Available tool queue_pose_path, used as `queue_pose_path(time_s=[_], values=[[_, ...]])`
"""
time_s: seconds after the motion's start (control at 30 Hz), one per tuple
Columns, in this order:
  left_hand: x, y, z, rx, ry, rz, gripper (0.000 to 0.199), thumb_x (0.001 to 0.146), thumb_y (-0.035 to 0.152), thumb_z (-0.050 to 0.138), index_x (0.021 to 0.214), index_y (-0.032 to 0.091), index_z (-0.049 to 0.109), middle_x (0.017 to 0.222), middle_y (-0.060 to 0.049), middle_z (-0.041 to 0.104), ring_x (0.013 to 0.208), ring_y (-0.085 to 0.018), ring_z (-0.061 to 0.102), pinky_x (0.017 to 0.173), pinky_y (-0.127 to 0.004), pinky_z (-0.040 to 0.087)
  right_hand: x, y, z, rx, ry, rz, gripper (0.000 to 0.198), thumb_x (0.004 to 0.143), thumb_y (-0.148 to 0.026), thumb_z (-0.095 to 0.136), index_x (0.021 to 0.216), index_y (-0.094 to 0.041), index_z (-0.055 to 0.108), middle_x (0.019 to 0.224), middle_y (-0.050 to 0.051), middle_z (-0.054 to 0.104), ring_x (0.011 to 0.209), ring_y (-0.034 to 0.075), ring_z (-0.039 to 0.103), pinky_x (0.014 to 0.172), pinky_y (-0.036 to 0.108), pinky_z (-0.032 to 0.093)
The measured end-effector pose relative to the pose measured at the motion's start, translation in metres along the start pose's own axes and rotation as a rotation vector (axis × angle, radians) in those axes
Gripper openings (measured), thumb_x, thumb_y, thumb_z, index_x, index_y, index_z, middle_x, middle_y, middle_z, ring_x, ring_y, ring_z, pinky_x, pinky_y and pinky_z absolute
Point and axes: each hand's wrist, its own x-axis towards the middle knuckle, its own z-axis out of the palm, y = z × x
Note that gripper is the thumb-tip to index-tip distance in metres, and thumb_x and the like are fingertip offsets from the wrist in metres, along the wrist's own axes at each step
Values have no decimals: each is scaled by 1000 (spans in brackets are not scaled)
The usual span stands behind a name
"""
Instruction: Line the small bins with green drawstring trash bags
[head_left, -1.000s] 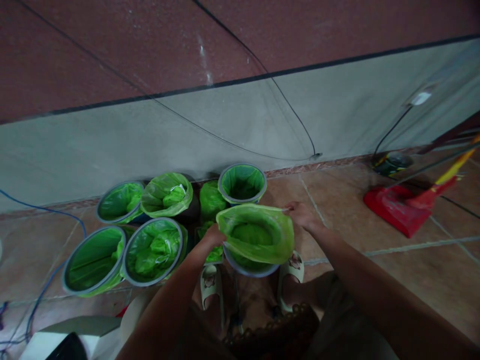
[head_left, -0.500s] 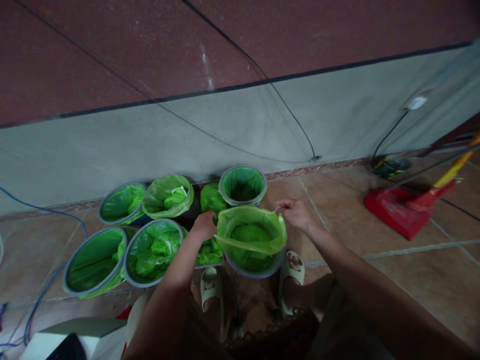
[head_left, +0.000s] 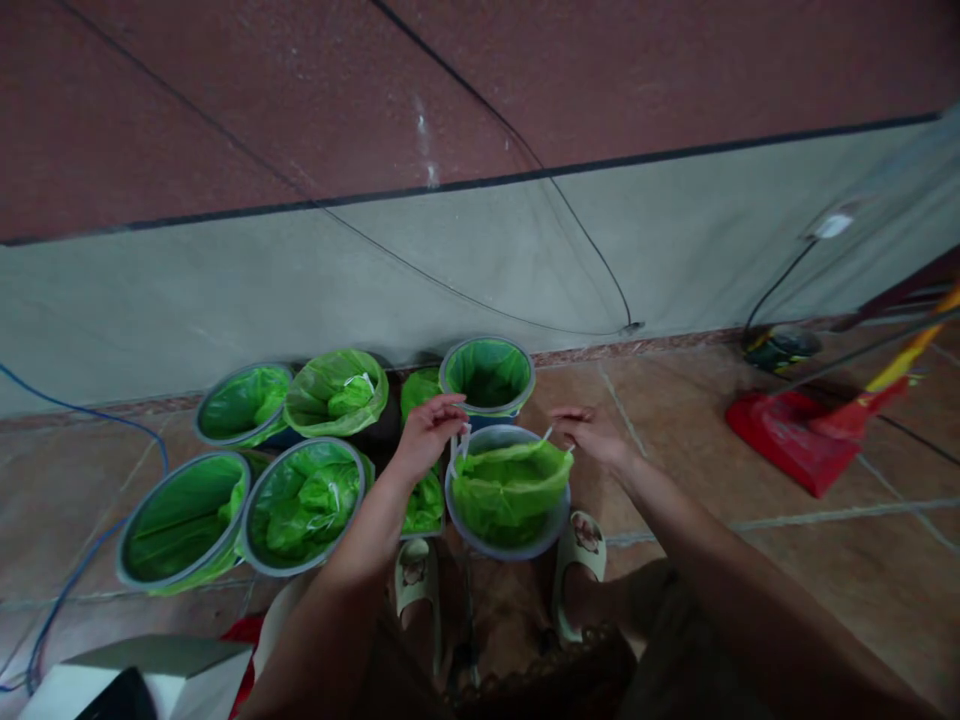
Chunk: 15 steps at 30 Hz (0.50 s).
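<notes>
A green drawstring garbage bag [head_left: 514, 485] hangs in the mouth of a grey-rimmed trash bin [head_left: 507, 553] between my feet. My left hand [head_left: 429, 436] pinches the bag's white drawstring [head_left: 460, 440] above the rim's left side. On the right, my right hand [head_left: 591, 433] is closed on the drawstring near the bag's right edge. The bag's top is gathered and sits inside the bin's rim. Just behind stands another bin [head_left: 487, 408] with a green liner folded over its rim.
Several green-lined bins [head_left: 306, 572] stand in rows to the left along the wall [head_left: 247, 310]. A red dustpan [head_left: 787, 440] with a yellow handle lies right. A white box [head_left: 202, 670] sits lower left, near a blue cable [head_left: 82, 590]. Black wires run down the wall.
My left hand has moved up and inward, drawing out the white drawstring. The bag's wide mouth has narrowed and dropped inside the bin's rim. My right hand stays in nearly the same place.
</notes>
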Motion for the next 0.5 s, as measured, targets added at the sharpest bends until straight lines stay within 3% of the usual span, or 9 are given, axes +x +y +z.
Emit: queue_pose_path(time_s=[0.13, 0.23, 0.33, 0.4, 0.5], values=[[-1, 0, 15, -97, -92, 77, 36, 72, 22, 76, 107, 16, 70, 82, -1, 71, 71, -12, 65, 74, -28, 52, -5, -5, 14, 151, -193, -83, 36, 64, -35, 77, 95, -19, 71, 68, -2, 63, 58, 10, 51, 57, 24, 40], [2, -3, 24, -92, -113, 89, 35, 74, 22, 76, 107, 17, 69, 85, -1, 71, 72, -11, 65, 74, -26, 51, -9, -3, 26, 16, -250, -25, 41, 63, -35, 78, 99, -18, 68, 69, -3, 62, 58, 10, 50, 53, 23, 36], [6, -10, 35, -26, -180, 96, 35, 76, 22, 73, 110, 17, 68, 96, -4, 72, 77, -13, 67, 76, -26, 52, -16, 1, 44, -118, -412, -79, 54, 68, -36, 77, 117, -19, 62, 66, -5, 57, 56, 10, 47, 50, 22, 33], [8, -16, 43, 26, -224, 98, 36, 78, 21, 70, 114, 17, 66, 104, -6, 71, 81, -14, 68, 77, -27, 53, -18, 4, 57, -197, -479, -132, 46, 71, -37, 76, 111, -18, 63, 60, -7, 51, 52, 9, 41, 47, 22, 29], [11, -27, 51, 134, -232, 97, 40, 83, 20, 61, 123, 17, 62, 115, -9, 69, 83, -15, 69, 75, -27, 55, -13, 8, 71, -232, -424, -151, 25, 75, -40, 69, 86, -18, 65, 59, -5, 53, 53, 9, 43, 49, 22, 32]])
